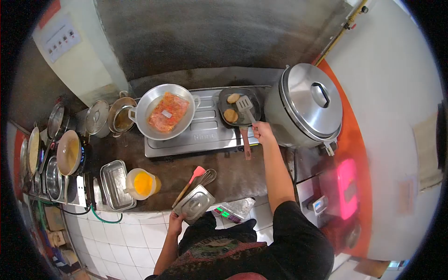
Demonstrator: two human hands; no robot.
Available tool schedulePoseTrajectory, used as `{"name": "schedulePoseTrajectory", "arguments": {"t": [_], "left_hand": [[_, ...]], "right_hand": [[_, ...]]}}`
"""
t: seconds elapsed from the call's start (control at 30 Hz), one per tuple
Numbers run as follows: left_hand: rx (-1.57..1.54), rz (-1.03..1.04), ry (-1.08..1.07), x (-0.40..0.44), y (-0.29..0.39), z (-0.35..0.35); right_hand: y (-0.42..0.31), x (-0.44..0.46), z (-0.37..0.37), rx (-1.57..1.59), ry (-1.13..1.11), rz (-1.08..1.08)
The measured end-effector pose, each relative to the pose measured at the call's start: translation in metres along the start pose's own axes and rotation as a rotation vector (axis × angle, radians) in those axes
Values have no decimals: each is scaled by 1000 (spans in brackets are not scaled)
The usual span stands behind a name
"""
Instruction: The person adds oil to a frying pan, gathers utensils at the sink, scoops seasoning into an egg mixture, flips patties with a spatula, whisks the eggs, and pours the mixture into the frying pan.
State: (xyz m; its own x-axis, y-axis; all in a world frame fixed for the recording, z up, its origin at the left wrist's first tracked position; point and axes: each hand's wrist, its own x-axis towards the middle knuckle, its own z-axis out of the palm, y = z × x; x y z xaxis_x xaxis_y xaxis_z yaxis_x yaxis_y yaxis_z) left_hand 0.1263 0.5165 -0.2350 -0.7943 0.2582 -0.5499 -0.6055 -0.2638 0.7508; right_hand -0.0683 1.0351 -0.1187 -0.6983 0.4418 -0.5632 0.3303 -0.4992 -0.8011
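In the head view, the right hand [262,133], right of centre in the frame, is closed around the handle of a slotted metal turner [244,103]. The turner's blade is over a dark, square-shaped frying pan [241,121] with a brown handle, just beside two round, golden-brown patties [230,115] lying in the pan's left half. The pan sits at the right end of a silver metal gas stove [198,143].

At the bottom centre-left, the left hand [175,225] grips the lower left corner of a small rectangular stainless steel lid [195,204] with a central handle; whether a container is under it, I cannot tell. The lid is at the front edge of the dark countertop [242,179], near a red-headed spatula [198,171] with a wooden handle and a wire whisk [208,177].

Left of the pan, a wide two-handled aluminium pan [145,105] contains a reddish-orange rectangular block [169,119]. Below it, left of centre, a translucent jug [156,186] of yellow liquid stands beside a rectangular metal tray [108,186]. A large lidded metal pot [289,119] stands at upper right.
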Motion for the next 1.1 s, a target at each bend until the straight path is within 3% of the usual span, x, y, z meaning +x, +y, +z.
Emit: {"name": "schedulePoseTrajectory", "arguments": {"t": [0.33,0.4,0.5,0.7,1.1], "left_hand": [[-1,17,1,-4,4,5],[-6,23,3,-4,5,5],[-11,25,-4,-3,-1,-1],[-29,16,-8,-3,-2,-7],[17,21,-2,5,1,-6]], "right_hand": [[-5,27,59,-158,-34,-171],[-14,9,80,-510,163,-399],[3,41,87,-662,363,-457],[31,44,57,-1094,385,-558],[24,-23,-29,-1229,402,-538]]}}
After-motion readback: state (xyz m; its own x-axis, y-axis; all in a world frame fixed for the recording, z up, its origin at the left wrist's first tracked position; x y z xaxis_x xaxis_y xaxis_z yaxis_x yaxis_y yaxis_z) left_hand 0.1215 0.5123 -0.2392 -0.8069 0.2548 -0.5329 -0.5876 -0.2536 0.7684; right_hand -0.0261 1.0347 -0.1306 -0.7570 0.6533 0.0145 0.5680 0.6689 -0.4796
